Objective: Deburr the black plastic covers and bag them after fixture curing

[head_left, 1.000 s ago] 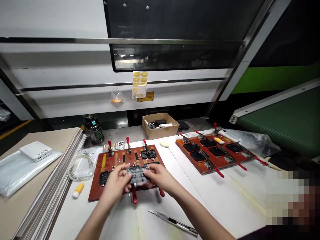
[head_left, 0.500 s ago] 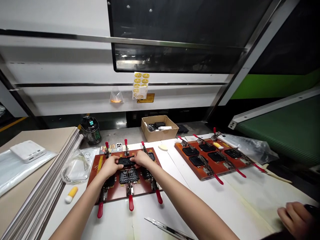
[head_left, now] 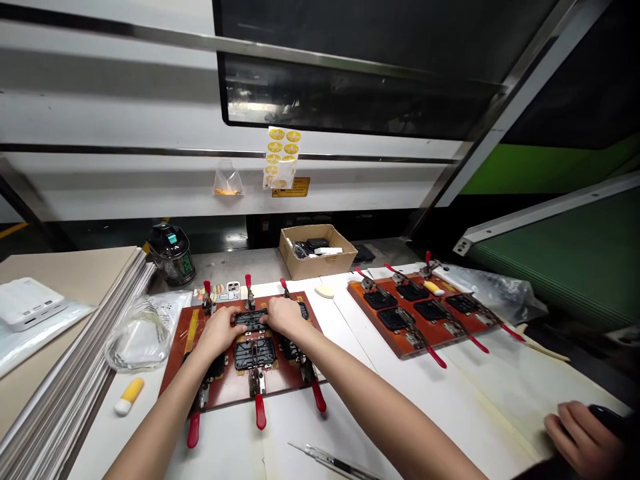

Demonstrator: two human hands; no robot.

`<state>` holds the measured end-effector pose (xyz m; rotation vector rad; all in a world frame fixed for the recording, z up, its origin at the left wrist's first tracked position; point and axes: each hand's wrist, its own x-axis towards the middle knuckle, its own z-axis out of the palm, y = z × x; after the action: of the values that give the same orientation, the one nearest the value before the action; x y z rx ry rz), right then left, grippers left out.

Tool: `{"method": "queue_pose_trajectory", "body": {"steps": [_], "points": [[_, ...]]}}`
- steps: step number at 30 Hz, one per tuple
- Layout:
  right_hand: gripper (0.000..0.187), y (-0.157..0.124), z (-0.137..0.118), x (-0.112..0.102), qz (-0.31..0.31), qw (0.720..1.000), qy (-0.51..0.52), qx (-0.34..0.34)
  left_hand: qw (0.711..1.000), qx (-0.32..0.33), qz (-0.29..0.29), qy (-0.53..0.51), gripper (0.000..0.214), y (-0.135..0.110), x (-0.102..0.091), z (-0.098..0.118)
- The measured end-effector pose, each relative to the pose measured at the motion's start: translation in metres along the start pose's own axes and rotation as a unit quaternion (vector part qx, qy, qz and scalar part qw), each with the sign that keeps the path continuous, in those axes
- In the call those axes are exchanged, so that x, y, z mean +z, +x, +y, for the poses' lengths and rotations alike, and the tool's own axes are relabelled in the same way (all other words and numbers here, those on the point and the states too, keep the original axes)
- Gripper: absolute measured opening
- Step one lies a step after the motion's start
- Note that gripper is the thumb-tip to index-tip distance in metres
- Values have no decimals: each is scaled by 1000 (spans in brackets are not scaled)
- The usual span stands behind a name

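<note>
My left hand (head_left: pixel 219 332) and my right hand (head_left: pixel 284 316) hold the two side edges of a black ribbed plastic part (head_left: pixel 251 321). It sits at the middle of the back row on a red-brown fixture board (head_left: pixel 235 395). A second black plastic part (head_left: pixel 255 353) lies in the front row, just nearer to me, by a toggle clamp with a red handle (head_left: pixel 261 411). More black parts at either side are partly hidden by my hands and forearms. Red-handled clamps stand along both long edges of the board.
A second clamp board (head_left: pixel 405 347) with black parts stands at right. A craft knife (head_left: pixel 333 460) lies in front. A cardboard box (head_left: pixel 317 267) is behind, a cardboard stack (head_left: pixel 95 320) at left. Another person's hand (head_left: pixel 583 437) rests at lower right, beside a dark object.
The black plastic part looked tilted before; now it lies flatter in its place, its ribbed face showing more. Both hands stay at its sides. My view has shifted slightly.
</note>
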<state>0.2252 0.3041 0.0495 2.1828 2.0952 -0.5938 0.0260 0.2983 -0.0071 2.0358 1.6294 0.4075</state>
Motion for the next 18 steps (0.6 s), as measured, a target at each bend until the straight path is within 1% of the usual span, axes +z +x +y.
{"method": "queue_pose_trajectory", "body": {"steps": [3,5,6,8,10,12,18], "points": [[35,13,1,-22,43,999,16,-15,1000,19,4,7,41,0,4,-1],[38,29,-4,-36,67,996,39,-46,999,32,5,11,41,1,5,-2],[39,38,-9,-42,68,994,51,-64,999,36,5,14,41,1,4,-2],[38,55,-21,-48,48,992,72,-94,999,41,4,21,41,1,3,-1],[34,69,-33,-47,19,991,80,-104,999,43,3,27,40,1,1,1],[32,81,-41,-43,0,993,76,-92,999,43,5,29,40,1,0,1],[31,116,-44,-23,-44,998,49,-7,999,46,5,14,42,4,7,-6]]}}
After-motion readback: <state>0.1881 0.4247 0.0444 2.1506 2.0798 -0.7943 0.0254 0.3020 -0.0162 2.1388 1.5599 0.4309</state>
